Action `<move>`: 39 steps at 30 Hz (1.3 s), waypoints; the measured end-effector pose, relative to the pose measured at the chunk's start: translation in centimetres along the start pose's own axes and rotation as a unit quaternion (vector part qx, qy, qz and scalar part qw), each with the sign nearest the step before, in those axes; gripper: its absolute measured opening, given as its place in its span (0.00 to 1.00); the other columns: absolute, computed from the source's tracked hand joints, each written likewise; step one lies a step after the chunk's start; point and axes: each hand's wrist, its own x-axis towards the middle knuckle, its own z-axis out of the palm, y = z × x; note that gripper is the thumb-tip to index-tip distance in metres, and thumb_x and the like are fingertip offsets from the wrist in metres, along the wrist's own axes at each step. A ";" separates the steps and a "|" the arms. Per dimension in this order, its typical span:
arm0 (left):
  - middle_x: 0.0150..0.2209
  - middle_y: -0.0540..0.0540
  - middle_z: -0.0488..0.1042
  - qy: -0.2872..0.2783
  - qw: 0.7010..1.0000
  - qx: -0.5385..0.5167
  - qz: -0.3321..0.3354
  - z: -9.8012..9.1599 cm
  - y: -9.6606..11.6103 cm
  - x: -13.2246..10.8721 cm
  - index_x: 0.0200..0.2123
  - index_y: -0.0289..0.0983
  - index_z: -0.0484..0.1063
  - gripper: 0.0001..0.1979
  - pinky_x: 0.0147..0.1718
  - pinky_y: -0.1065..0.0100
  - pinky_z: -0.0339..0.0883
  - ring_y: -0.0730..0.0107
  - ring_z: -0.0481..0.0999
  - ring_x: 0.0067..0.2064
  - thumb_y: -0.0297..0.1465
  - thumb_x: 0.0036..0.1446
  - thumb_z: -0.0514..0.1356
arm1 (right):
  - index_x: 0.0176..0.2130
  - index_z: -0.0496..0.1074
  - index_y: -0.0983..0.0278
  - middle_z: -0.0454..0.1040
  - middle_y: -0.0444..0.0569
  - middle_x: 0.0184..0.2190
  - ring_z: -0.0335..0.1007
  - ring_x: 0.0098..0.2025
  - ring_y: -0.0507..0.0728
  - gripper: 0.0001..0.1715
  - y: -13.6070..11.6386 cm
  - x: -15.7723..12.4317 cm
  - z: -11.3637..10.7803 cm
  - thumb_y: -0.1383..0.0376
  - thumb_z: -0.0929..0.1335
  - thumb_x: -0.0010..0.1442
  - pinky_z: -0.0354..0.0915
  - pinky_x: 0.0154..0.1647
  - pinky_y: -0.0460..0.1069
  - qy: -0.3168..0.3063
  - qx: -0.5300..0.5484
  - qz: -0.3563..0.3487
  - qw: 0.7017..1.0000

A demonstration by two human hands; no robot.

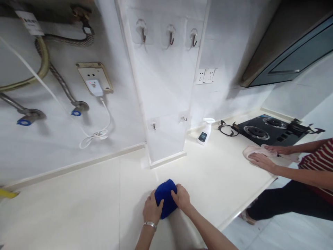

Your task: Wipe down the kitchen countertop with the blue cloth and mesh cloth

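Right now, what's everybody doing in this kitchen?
One person's left hand and right hand are gripping a folded blue cloth on the cream countertop. A second person in a red-striped top has both hands on a pink cloth, right beside the black gas hob. A white spray bottle stands on the counter near the hob.

A home kitchen: a cream countertop holds a gas hob, under a range hood at far right.
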 end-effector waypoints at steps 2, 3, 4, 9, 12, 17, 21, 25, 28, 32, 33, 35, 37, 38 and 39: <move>0.59 0.35 0.73 -0.002 1.000 -0.027 0.005 0.3 0.3 0.1 0.64 0.37 0.61 0.27 0.57 0.56 0.66 0.55 0.74 0.58 0.34 0.62 0.54 | 0.43 0.76 0.65 0.80 0.57 0.40 0.77 0.46 0.64 0.14 -0.1 0.6 -0.1 0.59 0.70 0.61 0.69 0.45 0.52 -0.015 0.013 0.021 1.000; 0.59 0.36 0.73 -0.004 0.999 -0.042 0.007 0.4 0.4 0.2 0.64 0.38 0.61 0.27 0.57 0.56 0.67 0.57 0.75 0.57 0.32 0.62 0.53 | 0.39 0.76 0.65 0.80 0.55 0.37 0.78 0.42 0.63 0.13 -0.1 0.9 -0.1 0.58 0.71 0.59 0.69 0.40 0.51 -0.023 0.021 0.030 0.999; 0.59 0.36 0.73 -0.007 0.998 -0.059 0.007 0.4 0.4 0.5 0.63 0.38 0.62 0.26 0.57 0.57 0.68 0.58 0.75 0.57 0.31 0.61 0.54 | 0.35 0.76 0.64 0.80 0.53 0.33 0.78 0.38 0.62 0.12 0.0 1.2 -0.1 0.57 0.72 0.58 0.69 0.36 0.50 -0.033 0.031 0.037 0.998; 0.48 0.35 0.81 -0.044 0.987 -0.153 -0.006 0.3 -0.4 2.5 0.62 0.31 0.62 0.30 0.50 0.60 0.74 0.59 0.82 0.48 0.32 0.56 0.60 | 0.23 0.72 0.62 0.70 0.41 0.17 0.69 0.21 0.54 0.14 0.7 1.6 -0.2 0.58 0.72 0.55 0.61 0.22 0.46 -0.058 0.079 0.034 0.995; 0.46 0.36 0.82 -0.060 0.980 -0.191 0.004 0.3 -0.8 3.2 0.60 0.31 0.64 0.30 0.46 0.62 0.77 0.61 0.83 0.43 0.35 0.55 0.60 | 0.22 0.72 0.62 0.67 0.40 0.16 0.68 0.22 0.54 0.13 1.2 2.1 -1.0 0.58 0.71 0.54 0.62 0.23 0.46 -0.023 0.088 0.014 0.996; 0.58 0.33 0.75 0.011 0.987 -0.157 0.033 -1.7 -1.9 4.7 0.61 0.33 0.65 0.33 0.54 0.55 0.74 0.59 0.81 0.48 0.44 0.55 0.56 | 0.38 0.79 0.63 0.79 0.52 0.36 0.75 0.43 0.63 0.14 1.6 3.4 -2.9 0.60 0.66 0.58 0.71 0.46 0.55 0.070 0.077 -0.020 0.994; 0.69 0.30 0.61 0.105 0.991 -0.082 0.033 -5.7 -4.1 6.5 0.64 0.29 0.63 0.36 0.71 0.50 0.50 0.53 0.56 0.72 0.44 0.57 0.49 | 0.66 0.66 0.62 0.65 0.60 0.66 0.56 0.68 0.73 0.32 0.9 1.3 -1.5 0.60 0.64 0.64 0.55 0.66 0.71 0.109 0.001 -0.147 0.983; 0.73 0.24 0.47 0.172 0.985 -0.020 -0.021 -8.6 -7.2 7.7 0.66 0.23 0.59 0.41 0.71 0.37 0.26 0.38 0.35 0.76 0.48 0.59 0.43 | 0.71 0.54 0.45 0.48 0.48 0.75 0.38 0.73 0.82 0.42 1.8 -1.5 0.9 0.54 0.69 0.63 0.43 0.65 0.83 0.048 -0.105 -0.274 0.955; 0.75 0.28 0.45 0.176 0.978 0.076 -0.087 -9.1 -9.7 8.2 0.68 0.31 0.59 0.43 0.70 0.35 0.26 0.36 0.37 0.76 0.53 0.60 0.38 | 0.71 0.54 0.43 0.45 0.46 0.76 0.40 0.74 0.79 0.40 4.1 -1.0 0.4 0.54 0.67 0.65 0.43 0.67 0.81 0.052 -0.146 -0.274 0.949; 0.75 0.31 0.46 0.180 0.964 0.171 -0.097 -8.4 -11.7 8.5 0.70 0.36 0.56 0.44 0.69 0.35 0.33 0.37 0.40 0.75 0.56 0.60 0.35 | 0.70 0.60 0.53 0.49 0.53 0.74 0.42 0.74 0.78 0.36 7.4 2.7 -2.5 0.58 0.65 0.65 0.45 0.68 0.76 0.131 -0.209 -0.175 0.953; 0.75 0.31 0.47 0.185 0.962 0.180 -0.092 -8.2 -11.9 8.5 0.70 0.36 0.55 0.44 0.69 0.35 0.34 0.36 0.41 0.75 0.56 0.60 0.34 | 0.69 0.62 0.56 0.51 0.56 0.74 0.42 0.73 0.79 0.35 7.9 3.9 -3.3 0.59 0.65 0.66 0.45 0.68 0.76 0.150 -0.224 -0.140 0.953; 0.74 0.31 0.48 0.190 0.959 0.191 -0.089 -7.9 -11.9 8.5 0.70 0.36 0.55 0.44 0.69 0.34 0.36 0.36 0.42 0.75 0.56 0.60 0.34 | 0.68 0.64 0.63 0.53 0.62 0.73 0.44 0.73 0.79 0.34 8.2 6.5 -4.7 0.61 0.64 0.65 0.47 0.67 0.75 0.164 -0.250 -0.079 0.951; 0.74 0.30 0.49 0.190 0.958 0.194 -0.091 -7.8 -11.8 8.5 0.70 0.36 0.56 0.44 0.68 0.34 0.37 0.36 0.42 0.75 0.55 0.60 0.34 | 0.68 0.63 0.68 0.53 0.65 0.72 0.45 0.72 0.80 0.35 7.8 9.0 -5.9 0.62 0.64 0.64 0.49 0.66 0.73 0.150 -0.265 -0.039 0.952; 0.74 0.30 0.49 0.191 0.958 0.194 -0.091 -7.8 -11.8 8.5 0.70 0.36 0.56 0.44 0.68 0.34 0.38 0.36 0.42 0.75 0.55 0.60 0.34 | 0.68 0.62 0.69 0.53 0.66 0.72 0.45 0.72 0.80 0.36 7.3 10.2 -6.4 0.63 0.64 0.63 0.50 0.66 0.72 0.139 -0.269 -0.026 0.953; 0.74 0.31 0.49 0.193 0.957 0.195 -0.090 -7.8 -11.7 8.5 0.70 0.36 0.56 0.43 0.68 0.34 0.38 0.36 0.42 0.75 0.55 0.61 0.34 | 0.68 0.61 0.69 0.53 0.66 0.72 0.45 0.72 0.80 0.37 6.7 11.3 -6.9 0.63 0.64 0.62 0.51 0.65 0.71 0.129 -0.271 -0.016 0.954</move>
